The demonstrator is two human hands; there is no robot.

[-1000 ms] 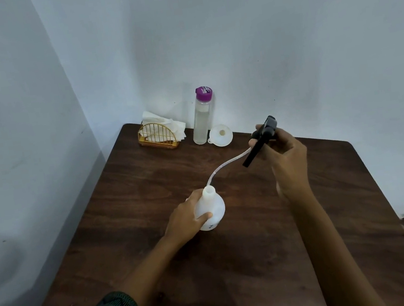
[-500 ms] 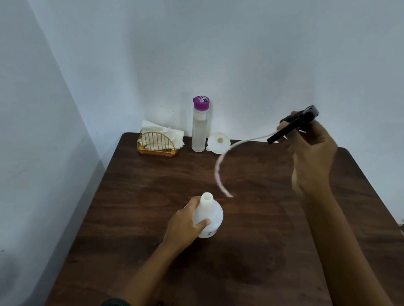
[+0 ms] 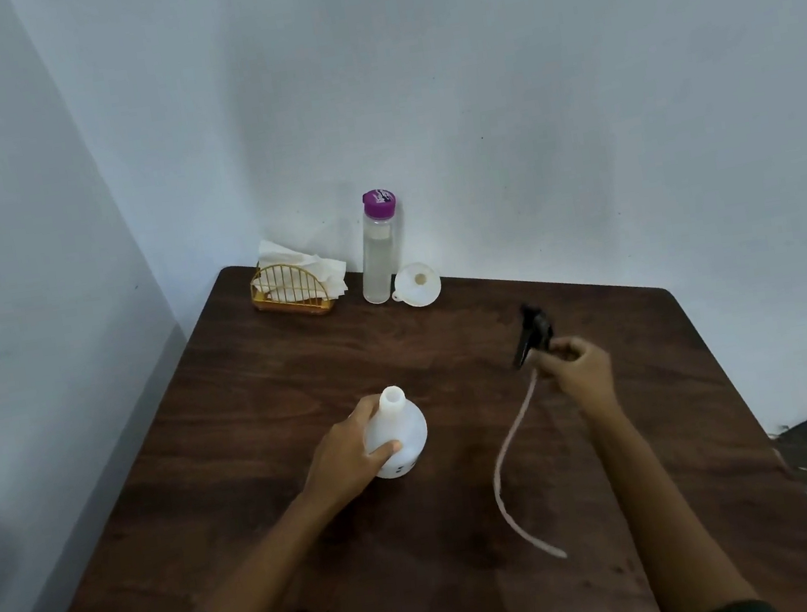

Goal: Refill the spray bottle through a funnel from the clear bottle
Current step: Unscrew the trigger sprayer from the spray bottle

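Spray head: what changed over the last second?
The right hand drew the spray head and its tube out of the spray bottle, swung right, then lowered toward the table. The left hand kept gripping the bottle. Clear bottle and funnel are untouched.

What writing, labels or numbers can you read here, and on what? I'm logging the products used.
None is legible.
Purple cap of the clear bottle: pale marks, too blurred to read.
Spray bottle: small dark marks low on its side, too small to read.
Funnel, napkin holder: no text.
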